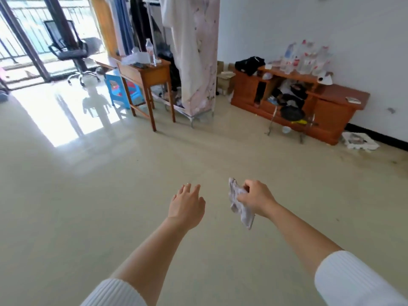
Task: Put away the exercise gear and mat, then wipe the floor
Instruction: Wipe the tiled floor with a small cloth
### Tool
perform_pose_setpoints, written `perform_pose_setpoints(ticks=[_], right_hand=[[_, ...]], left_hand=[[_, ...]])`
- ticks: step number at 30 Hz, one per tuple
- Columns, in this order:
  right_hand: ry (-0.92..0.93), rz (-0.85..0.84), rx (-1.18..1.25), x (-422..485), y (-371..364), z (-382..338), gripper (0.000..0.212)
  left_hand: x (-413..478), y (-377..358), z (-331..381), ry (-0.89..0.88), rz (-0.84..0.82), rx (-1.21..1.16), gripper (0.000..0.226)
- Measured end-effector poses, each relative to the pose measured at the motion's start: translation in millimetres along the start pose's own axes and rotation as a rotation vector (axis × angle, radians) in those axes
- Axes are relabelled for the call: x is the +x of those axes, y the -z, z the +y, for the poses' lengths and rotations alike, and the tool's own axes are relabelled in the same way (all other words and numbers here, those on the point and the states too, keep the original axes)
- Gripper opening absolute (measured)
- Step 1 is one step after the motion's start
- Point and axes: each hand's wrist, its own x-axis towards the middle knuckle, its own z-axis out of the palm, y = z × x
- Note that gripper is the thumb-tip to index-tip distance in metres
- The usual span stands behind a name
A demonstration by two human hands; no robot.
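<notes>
Right hand (256,198) gripped a crumpled pale cloth (240,206) hanging below its fingers, left hand (187,206) just beside it, fingers relaxed, holding nothing, above the floor (110,195).

Pale glossy floor (88,195): office chair (70,54), blue stool (116,86), wooden desk (154,77), fabric wardrobe (196,62), low wooden cabinet (329,113), white tray (362,146).

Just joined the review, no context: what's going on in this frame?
A person stands over a pale tiled floor with both arms stretched out. The right hand grips a crumpled pale cloth, which hangs from its fingers above the floor without touching it. The left hand is open and holds nothing. No mat or exercise gear shows on the floor in this view, so this looks like the wiping stage, not yet begun.
</notes>
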Motion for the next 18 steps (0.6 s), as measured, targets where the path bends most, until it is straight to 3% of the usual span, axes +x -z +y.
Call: perform_pose_setpoints(ticks=[18], right_hand=[[0.547, -0.326, -0.094, 383.1, -238.7, -489.3, 0.009]], left_hand=[[271.9, 240.3, -439.8, 0.517, 0.313, 0.005, 0.051]])
